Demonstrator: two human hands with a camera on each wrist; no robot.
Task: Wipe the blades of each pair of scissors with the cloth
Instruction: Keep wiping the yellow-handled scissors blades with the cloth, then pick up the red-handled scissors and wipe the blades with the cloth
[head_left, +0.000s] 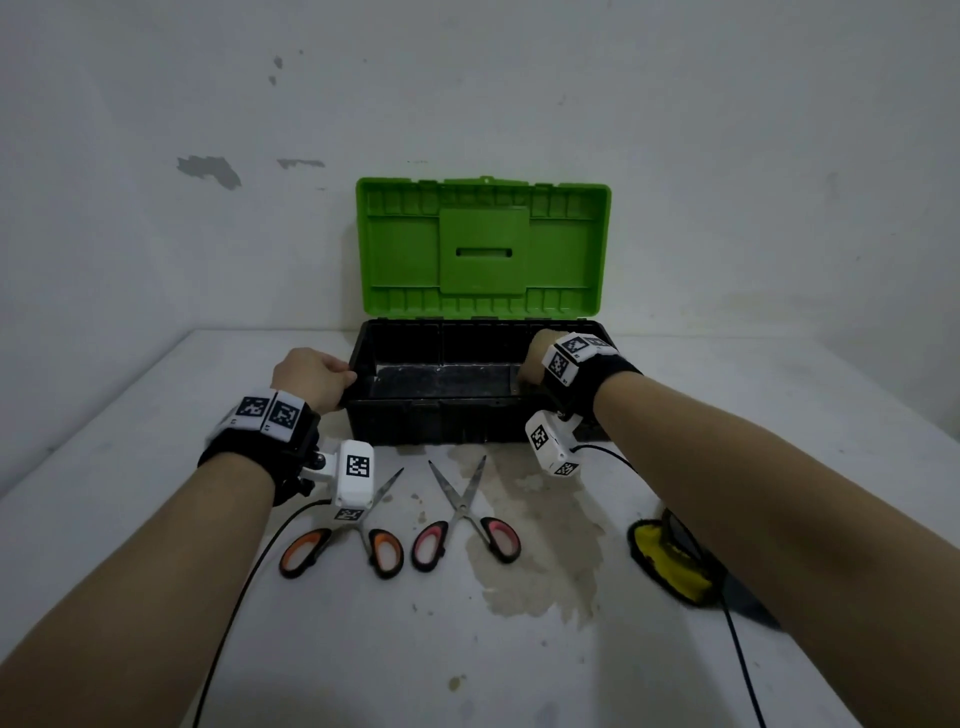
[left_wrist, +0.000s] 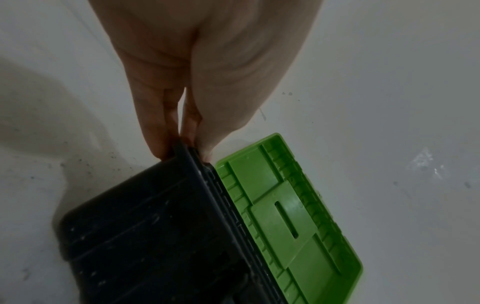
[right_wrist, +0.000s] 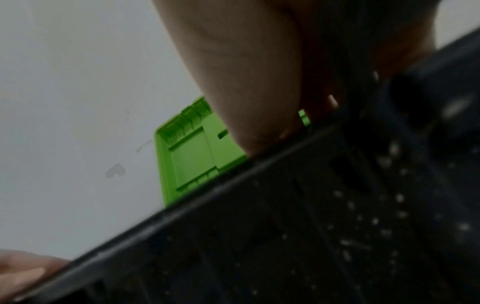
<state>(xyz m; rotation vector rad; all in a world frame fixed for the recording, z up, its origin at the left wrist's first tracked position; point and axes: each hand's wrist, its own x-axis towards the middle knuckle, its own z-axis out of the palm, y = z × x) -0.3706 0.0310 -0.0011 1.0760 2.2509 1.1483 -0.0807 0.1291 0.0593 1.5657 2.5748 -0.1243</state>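
Left hand (head_left: 311, 375) grip: fingers and thumb pinch the left rim of the black toolbox (head_left: 457, 415). Right hand (head_left: 537, 364) grip: fingers curl over the right rim, tips inside. The box is ribbed, speckled hard plastic; its green lid (head_left: 483, 249) stands upright against the wall. Nearer than both grips, on the stained white desk (head_left: 156, 415), lie orange-handled scissors (head_left: 358, 535) and pink-handled scissors (head_left: 465, 519), blades spread, apart. A yellow, black-edged cloth (head_left: 670, 561) lies under the right forearm.
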